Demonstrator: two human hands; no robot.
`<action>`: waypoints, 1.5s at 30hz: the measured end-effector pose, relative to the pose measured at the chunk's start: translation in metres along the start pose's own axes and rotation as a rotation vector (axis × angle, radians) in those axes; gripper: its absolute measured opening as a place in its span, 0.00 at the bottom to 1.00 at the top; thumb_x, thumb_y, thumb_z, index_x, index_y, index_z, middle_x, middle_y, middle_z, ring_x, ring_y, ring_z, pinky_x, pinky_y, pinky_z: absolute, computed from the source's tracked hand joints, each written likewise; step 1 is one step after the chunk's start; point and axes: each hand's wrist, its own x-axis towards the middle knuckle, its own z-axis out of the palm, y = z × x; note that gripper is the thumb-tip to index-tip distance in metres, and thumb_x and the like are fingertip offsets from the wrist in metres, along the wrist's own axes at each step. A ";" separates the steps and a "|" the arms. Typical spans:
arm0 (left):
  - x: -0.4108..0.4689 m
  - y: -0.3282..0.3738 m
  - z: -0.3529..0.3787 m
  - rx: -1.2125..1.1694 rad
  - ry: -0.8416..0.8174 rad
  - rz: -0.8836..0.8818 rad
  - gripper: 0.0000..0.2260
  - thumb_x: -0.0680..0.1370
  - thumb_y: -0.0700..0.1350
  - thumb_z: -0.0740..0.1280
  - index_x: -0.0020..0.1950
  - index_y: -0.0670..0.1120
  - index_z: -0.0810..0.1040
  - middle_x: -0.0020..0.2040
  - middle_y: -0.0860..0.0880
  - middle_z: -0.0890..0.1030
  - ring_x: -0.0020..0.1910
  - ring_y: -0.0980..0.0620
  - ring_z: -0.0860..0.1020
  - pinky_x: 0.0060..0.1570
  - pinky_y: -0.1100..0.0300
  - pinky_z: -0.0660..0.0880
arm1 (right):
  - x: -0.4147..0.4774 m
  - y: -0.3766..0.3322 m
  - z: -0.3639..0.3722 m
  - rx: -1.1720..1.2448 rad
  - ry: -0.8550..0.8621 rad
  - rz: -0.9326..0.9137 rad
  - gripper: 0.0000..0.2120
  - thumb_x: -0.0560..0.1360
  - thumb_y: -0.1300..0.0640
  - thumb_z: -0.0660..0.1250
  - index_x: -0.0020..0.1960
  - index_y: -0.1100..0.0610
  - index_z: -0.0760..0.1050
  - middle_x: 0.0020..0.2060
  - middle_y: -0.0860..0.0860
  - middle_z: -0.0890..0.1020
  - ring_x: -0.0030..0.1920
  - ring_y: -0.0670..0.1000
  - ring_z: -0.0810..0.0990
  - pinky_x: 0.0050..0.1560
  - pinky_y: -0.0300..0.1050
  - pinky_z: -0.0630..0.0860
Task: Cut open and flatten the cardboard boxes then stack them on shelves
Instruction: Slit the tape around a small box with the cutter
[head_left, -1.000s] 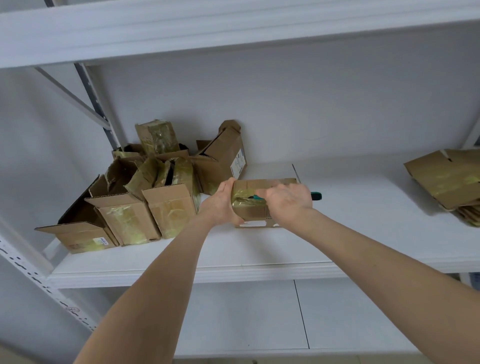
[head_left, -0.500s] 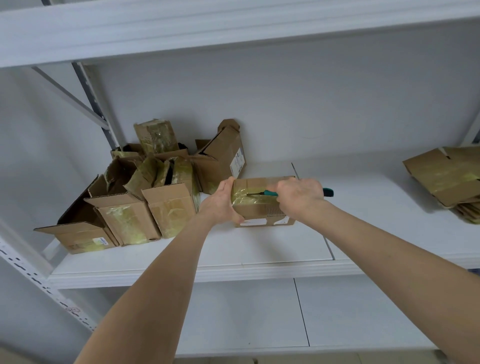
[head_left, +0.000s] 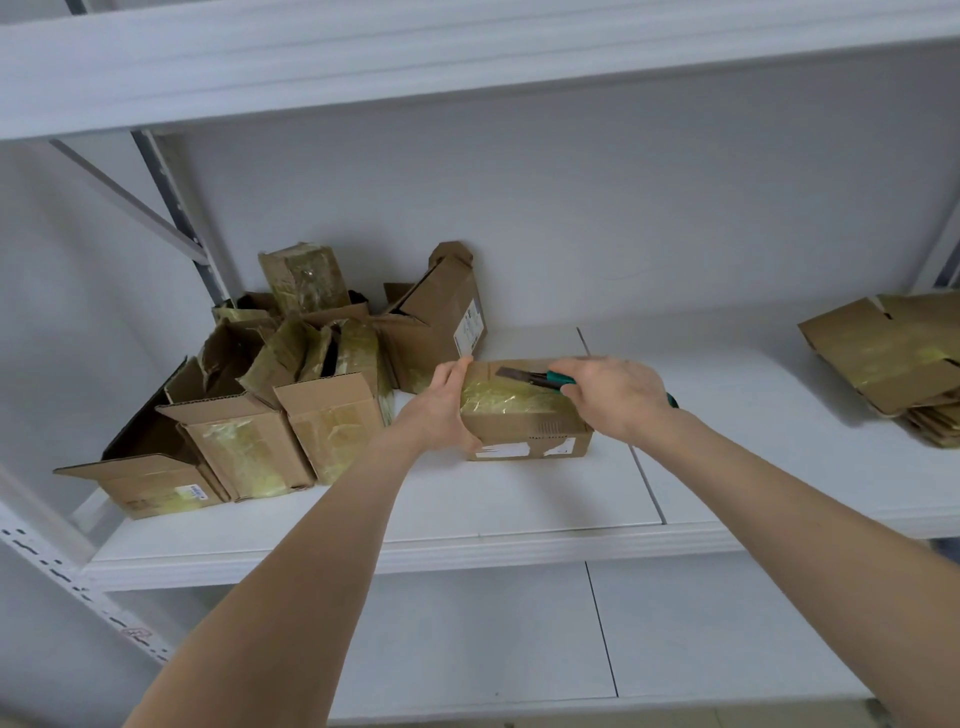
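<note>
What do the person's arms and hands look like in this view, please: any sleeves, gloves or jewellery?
Both arms are bare as far up as the view shows: no sleeve edge appears on the left forearm or the right forearm. The left hand and right hand are ungloved. No watch, bracelet, ring or marking is visible on either.

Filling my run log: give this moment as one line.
left hand: holds box | right hand: grips cutter | blade: at box top
</note>
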 end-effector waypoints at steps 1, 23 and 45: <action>0.000 0.000 0.000 0.000 0.007 0.001 0.55 0.65 0.48 0.80 0.79 0.50 0.44 0.76 0.53 0.52 0.64 0.47 0.69 0.52 0.58 0.69 | 0.001 -0.004 0.002 -0.021 0.003 -0.038 0.19 0.83 0.53 0.53 0.71 0.35 0.63 0.62 0.50 0.78 0.59 0.57 0.77 0.48 0.47 0.73; 0.001 0.005 -0.006 0.131 0.014 -0.031 0.52 0.65 0.51 0.79 0.79 0.50 0.48 0.75 0.53 0.55 0.63 0.47 0.73 0.47 0.56 0.72 | 0.015 -0.049 -0.006 -0.326 -0.027 -0.088 0.25 0.77 0.65 0.62 0.67 0.42 0.69 0.45 0.51 0.68 0.55 0.55 0.75 0.41 0.47 0.65; 0.004 0.002 -0.004 0.095 -0.019 -0.066 0.53 0.65 0.50 0.80 0.79 0.51 0.46 0.75 0.52 0.55 0.64 0.47 0.71 0.59 0.50 0.75 | -0.002 0.017 0.013 -0.047 -0.034 0.079 0.25 0.81 0.60 0.56 0.69 0.33 0.67 0.55 0.49 0.76 0.56 0.53 0.77 0.45 0.44 0.68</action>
